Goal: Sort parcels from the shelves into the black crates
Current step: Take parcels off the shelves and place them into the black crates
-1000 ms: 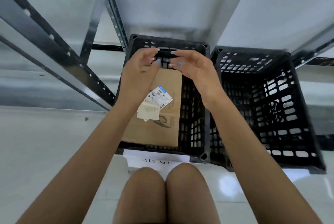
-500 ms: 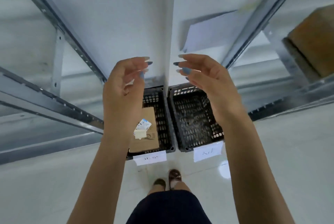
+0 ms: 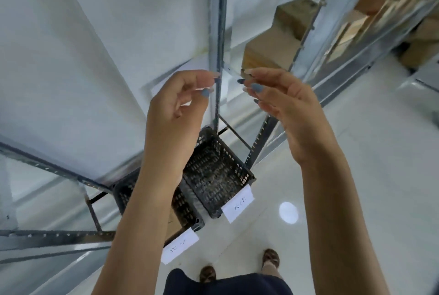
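The left hand (image 3: 175, 109) and right hand (image 3: 285, 109) have risen, empty and slack, black crates (image 3: 213, 175) below, parcels (image 3: 268, 52) beyond.

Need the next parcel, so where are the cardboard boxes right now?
Head view, upper right: the cardboard boxes sit just beyond the right hand, right of the metal upright.

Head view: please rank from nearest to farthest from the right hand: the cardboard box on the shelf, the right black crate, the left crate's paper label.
1. Cardboard box, on the shelf behind the right hand.
2. Right black crate, floor below.
3. Paper label, floor, farther left.
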The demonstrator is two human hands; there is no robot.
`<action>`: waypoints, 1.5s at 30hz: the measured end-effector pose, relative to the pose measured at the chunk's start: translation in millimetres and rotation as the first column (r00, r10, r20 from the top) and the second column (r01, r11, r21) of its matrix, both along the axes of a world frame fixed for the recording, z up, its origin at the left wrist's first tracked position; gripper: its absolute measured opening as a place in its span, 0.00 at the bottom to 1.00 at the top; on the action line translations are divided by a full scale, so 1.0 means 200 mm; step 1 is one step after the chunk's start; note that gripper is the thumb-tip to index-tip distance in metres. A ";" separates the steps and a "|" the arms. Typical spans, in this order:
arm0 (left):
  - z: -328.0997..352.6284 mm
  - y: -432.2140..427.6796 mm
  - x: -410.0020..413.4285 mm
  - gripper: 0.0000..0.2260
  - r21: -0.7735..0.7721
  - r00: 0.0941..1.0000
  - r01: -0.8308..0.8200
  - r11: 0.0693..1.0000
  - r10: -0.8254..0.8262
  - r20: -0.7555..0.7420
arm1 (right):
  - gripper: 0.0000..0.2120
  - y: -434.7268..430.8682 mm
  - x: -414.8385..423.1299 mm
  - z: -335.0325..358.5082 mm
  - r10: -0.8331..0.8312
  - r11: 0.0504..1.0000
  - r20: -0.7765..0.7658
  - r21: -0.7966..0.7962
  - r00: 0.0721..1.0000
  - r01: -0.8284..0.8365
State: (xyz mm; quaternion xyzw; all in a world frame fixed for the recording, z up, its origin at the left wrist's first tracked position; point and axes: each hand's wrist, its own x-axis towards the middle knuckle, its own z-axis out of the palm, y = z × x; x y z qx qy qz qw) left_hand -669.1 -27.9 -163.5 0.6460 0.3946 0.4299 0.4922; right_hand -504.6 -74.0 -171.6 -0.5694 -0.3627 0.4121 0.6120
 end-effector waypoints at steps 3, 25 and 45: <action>0.04 -0.02 0.26 0.08 0.024 0.989 0.143 0.989 -0.142 -0.035 | 0.10 -0.09 0.23 0.05 -0.070 0.998 0.007 0.004 0.997 0.070; 0.28 0.06 2.71 0.09 0.150 0.956 0.157 0.976 -0.188 0.227 | 0.10 -0.06 2.61 0.39 -0.092 0.984 0.062 0.157 0.994 0.082; 0.56 1.10 4.81 0.10 0.286 0.943 -0.049 0.957 -0.051 0.330 | 0.09 1.10 4.76 0.69 -0.064 0.955 0.134 0.296 0.989 0.022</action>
